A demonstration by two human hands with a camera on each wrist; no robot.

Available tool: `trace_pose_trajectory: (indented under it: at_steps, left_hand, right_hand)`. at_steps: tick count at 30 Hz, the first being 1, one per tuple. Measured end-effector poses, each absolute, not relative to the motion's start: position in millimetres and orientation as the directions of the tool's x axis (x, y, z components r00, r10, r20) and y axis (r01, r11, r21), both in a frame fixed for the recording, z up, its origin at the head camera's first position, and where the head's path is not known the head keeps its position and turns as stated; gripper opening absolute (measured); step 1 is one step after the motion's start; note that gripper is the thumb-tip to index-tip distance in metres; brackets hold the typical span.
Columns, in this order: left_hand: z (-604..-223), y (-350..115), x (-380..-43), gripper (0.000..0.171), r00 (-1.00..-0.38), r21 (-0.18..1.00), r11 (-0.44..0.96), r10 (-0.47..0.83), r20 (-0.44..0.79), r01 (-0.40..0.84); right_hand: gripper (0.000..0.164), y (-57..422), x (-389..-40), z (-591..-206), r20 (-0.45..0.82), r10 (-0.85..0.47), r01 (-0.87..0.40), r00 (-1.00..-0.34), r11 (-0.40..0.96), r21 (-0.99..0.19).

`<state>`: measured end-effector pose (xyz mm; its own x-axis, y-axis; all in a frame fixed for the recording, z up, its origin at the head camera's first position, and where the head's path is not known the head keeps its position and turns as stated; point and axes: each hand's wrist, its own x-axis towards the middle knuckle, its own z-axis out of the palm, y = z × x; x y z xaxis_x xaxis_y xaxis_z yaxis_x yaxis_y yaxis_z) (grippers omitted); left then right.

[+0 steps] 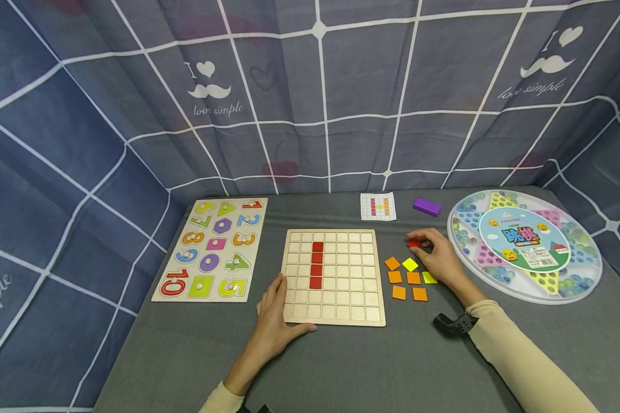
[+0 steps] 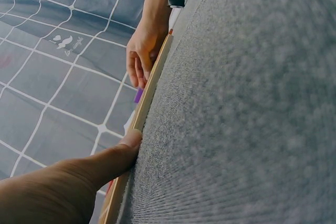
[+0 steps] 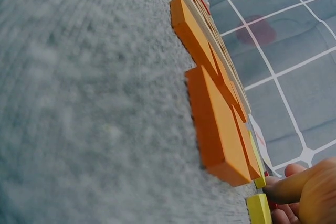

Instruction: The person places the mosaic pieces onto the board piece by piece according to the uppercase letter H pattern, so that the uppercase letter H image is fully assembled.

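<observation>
A pale wooden grid board lies in the middle of the table, with several red square tiles in one column left of its centre. My left hand rests at the board's near left corner, fingers along the left side and thumb against the near edge. In the left wrist view the thumb touches that edge. Right of the board, my right hand pinches a red tile at table level. Close by lie several orange tiles and a few yellow tiles. The right wrist view shows the orange tiles close up.
A small pattern card and a purple block lie beyond the board. On the left is a number-and-shape puzzle board. A round Chinese checkers set lies at the right. Patterned curtain surrounds the table's back and sides.
</observation>
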<state>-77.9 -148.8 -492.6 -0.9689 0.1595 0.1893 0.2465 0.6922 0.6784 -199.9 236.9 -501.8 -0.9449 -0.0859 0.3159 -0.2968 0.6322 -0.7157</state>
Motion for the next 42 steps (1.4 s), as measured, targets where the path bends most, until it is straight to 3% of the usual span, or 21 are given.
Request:
trace_pose_trajectory:
  at_steps: [42]
  left_hand:
    - [-491.4, -148.1, -77.6, 0.122, -0.971, 0.684, 0.688, 0.158, 0.182, 0.24]
  right_hand:
    - [0.025, 236.9, -199.9, -501.9, 0.296, -0.095, -0.284, -0.951, 0.648, -0.707]
